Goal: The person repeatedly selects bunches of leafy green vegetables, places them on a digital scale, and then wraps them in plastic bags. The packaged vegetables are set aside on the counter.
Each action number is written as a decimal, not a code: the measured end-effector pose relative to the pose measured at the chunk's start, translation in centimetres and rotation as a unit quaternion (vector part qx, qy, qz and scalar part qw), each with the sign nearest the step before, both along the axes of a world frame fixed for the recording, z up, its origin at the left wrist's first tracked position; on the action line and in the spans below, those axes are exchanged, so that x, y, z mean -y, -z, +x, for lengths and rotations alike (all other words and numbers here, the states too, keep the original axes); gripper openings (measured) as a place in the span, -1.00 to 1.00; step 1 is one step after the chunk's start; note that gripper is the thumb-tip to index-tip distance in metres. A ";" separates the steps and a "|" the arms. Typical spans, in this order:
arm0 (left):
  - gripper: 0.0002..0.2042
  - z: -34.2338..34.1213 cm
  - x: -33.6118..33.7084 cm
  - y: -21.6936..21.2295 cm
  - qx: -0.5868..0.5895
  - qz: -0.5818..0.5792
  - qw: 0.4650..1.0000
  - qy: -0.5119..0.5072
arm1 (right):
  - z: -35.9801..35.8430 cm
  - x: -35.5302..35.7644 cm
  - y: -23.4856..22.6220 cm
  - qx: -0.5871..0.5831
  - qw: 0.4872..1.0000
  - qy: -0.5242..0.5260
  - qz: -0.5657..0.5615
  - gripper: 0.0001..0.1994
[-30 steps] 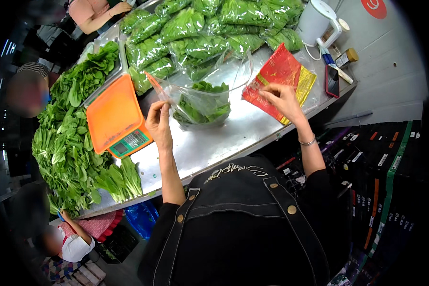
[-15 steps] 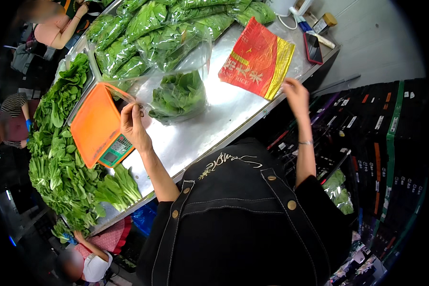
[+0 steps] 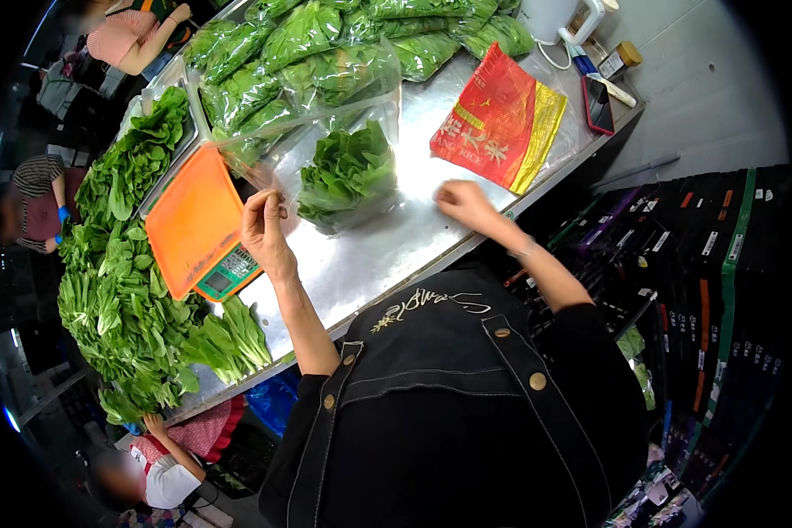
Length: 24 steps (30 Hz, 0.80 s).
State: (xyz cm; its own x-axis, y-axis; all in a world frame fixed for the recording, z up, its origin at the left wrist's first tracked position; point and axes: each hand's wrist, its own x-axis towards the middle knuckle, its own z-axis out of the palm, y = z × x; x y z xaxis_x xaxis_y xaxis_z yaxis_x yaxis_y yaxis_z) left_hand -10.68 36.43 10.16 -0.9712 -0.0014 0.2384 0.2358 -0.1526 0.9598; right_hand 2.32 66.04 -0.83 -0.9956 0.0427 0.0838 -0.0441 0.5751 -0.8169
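My left hand [image 3: 269, 236] pinches one edge of a clear plastic bag [image 3: 384, 187]. Leafy greens [image 3: 348, 167] fill the lower part of this bag, which rests on the metal table with its mouth spread wide. To the bag's right, over the table's near edge, my right hand [image 3: 471, 209] has its fingers curled together; whatever they may hold is hidden. Beyond that hand lies a flat red and yellow rice bag [image 3: 498, 123]. Just left of my left hand stands a scale [image 3: 218, 282] with an orange pan [image 3: 194, 220].
Several bagged greens [image 3: 304, 40] are piled along the far side. Loose greens [image 3: 119, 299] heap up at the left. A phone [image 3: 597, 106], a jar [image 3: 620, 60] and a white jug [image 3: 550, 18] sit far right. Dark crates [image 3: 678, 264] are stacked right. Other people work at the left.
My right hand has moved left, from beside the rice bag's yellow edge toward the clear bag. My left hand still grips the clear bag. The whole view has shifted slightly.
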 end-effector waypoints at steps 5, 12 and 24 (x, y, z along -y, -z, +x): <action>-0.96 0.0 -0.5 0.0 0.005 0.009 1.000 0.024 | 15.5 -7.8 -6.1 0.432 0.772 0.050 -0.465 -0.80; -0.97 0.3 -0.7 -0.2 -0.010 -0.005 1.000 0.016 | 7.1 -5.0 -12.4 0.277 0.952 0.128 -0.034 -0.82; -0.96 0.9 -0.1 -0.5 -0.009 -0.005 1.000 -0.006 | -11.6 2.6 -12.5 -0.080 0.923 -0.027 -0.376 -0.84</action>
